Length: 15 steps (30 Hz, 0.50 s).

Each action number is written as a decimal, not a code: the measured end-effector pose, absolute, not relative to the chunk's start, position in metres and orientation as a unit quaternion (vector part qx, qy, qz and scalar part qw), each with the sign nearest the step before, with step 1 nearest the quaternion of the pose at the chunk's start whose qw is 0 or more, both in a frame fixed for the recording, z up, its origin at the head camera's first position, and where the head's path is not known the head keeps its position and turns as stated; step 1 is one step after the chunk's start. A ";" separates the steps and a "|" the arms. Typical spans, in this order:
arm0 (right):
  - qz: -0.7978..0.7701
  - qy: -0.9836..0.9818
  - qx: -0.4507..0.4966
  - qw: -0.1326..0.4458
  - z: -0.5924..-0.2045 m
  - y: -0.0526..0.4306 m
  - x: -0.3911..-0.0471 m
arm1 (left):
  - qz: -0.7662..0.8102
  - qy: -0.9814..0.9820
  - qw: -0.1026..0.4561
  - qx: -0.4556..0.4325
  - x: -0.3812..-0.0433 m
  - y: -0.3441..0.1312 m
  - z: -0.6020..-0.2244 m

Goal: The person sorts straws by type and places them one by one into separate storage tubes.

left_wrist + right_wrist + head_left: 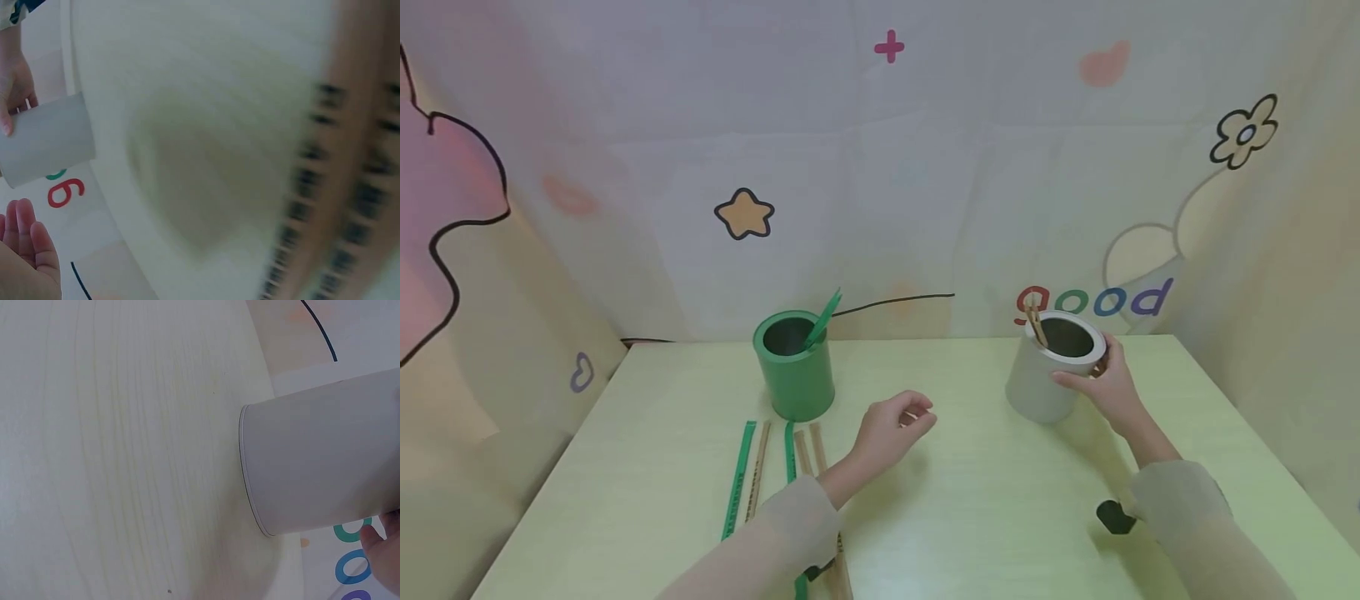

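Observation:
My right hand (pixel 1116 387) grips the upper right side of a white cylindrical holder (pixel 1039 387), thumb on the front and fingers round the side. Two slim brown sticks (pixel 1036 323) stick out of that holder. In the right wrist view the holder's (pixel 319 456) smooth wall fills the right side, with fingertips (pixel 378 547) at its edge. My left hand (pixel 891 429) hovers above the middle of the table, fingers loosely curled and holding nothing. A green cylindrical holder (pixel 797 379), left of it, contains green sticks (pixel 824 319).
Left of centre, green sticks (pixel 739 479) and brown sticks (pixel 757 471) with dark lettering lie roughly lengthwise, some partly under the left forearm. A patterned cloth (pixel 887 208) hangs behind the pale table (pixel 970 517). Dark pieces (pixel 1116 517) show by both cuffs.

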State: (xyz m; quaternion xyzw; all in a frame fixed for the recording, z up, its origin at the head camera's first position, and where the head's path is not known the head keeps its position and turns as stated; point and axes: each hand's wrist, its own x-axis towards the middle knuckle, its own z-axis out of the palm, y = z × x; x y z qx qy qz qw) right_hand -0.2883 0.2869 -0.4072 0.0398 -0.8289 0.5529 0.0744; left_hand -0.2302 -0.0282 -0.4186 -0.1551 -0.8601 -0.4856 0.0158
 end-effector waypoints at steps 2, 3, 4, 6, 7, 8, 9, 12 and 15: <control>0.550 -0.831 0.039 0.074 -0.407 0.287 -0.288 | -0.486 -0.861 0.008 -0.150 -0.226 -0.039 -0.422; 0.549 -0.832 0.039 0.075 -0.407 0.287 -0.288 | -0.487 -0.861 0.004 -0.146 -0.224 -0.044 -0.423; 0.546 -0.834 0.038 0.073 -0.407 0.287 -0.288 | -0.489 -0.860 0.000 -0.142 -0.222 -0.049 -0.424; 0.544 -0.835 0.032 0.074 -0.407 0.287 -0.288 | -0.490 -0.861 -0.001 -0.138 -0.220 -0.059 -0.426; 0.543 -0.836 0.027 0.075 -0.408 0.287 -0.289 | -0.491 -0.861 -0.001 -0.135 -0.219 -0.064 -0.427; 0.542 -0.837 0.025 0.072 -0.408 0.287 -0.289 | -0.491 -0.861 -0.001 -0.133 -0.218 -0.069 -0.428; 0.542 -0.837 0.026 0.071 -0.408 0.287 -0.289 | -0.492 -0.861 -0.001 -0.131 -0.217 -0.074 -0.429; 0.545 -0.835 0.031 0.067 -0.407 0.288 -0.289 | -0.490 -0.863 0.006 -0.123 -0.215 -0.086 -0.434; 0.550 -0.832 0.037 0.066 -0.410 0.289 -0.291 | -0.490 -0.865 0.012 -0.109 -0.211 -0.095 -0.437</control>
